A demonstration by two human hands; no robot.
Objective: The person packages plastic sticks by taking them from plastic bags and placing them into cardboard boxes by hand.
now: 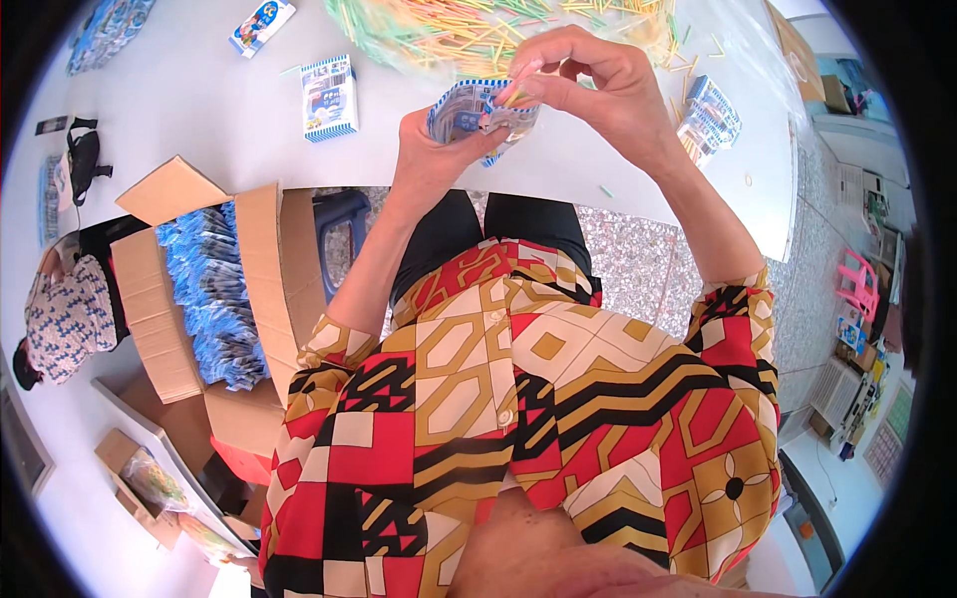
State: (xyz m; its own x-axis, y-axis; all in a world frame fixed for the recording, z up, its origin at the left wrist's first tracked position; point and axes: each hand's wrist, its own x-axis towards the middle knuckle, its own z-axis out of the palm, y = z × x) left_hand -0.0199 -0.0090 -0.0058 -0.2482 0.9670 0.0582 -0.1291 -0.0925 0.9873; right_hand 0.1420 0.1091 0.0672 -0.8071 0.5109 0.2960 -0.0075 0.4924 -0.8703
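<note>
Packet (477,115): small blue-and-white plastic bag, held up over the near edge of the white table (199,110), between both hands, mouth facing up and right
Left hand (431,145): fingers wrapped around the packet from below and behind, gripping its lower left side
Right hand (598,85): arched over the packet's top, thumb and forefinger pinched tight together right at the opening; looks like thin yellowish sticks pinched there, but too blurred to be sure
Shirt (518,419): closest to the camera, red, black, gold and white geometric print, short sleeves, filling the lower middle
Lap: black trousers just under the table edge, speckled floor either side
Stool (344,214): blue plastic one, tucked just under the table edge, left of the knees
Cardboard box (214,289): open, on the left beside the legs, stacked full of blue packets of the same sort, flaps up
Boxed pack (329,97): blue-and-white, lying flat on the table, left of the hands and well apart from them
Second pack (261,25): similar, further back near the far left of the table
Stick pile (478,30): big loose heap of yellow and green thin sticks, behind the hands, spread across the far side of the table
Filled packets (713,115): a couple of blue ones lying on the table right of the right hand
Pink chair (859,284): small, far off on the right by the wall
</note>
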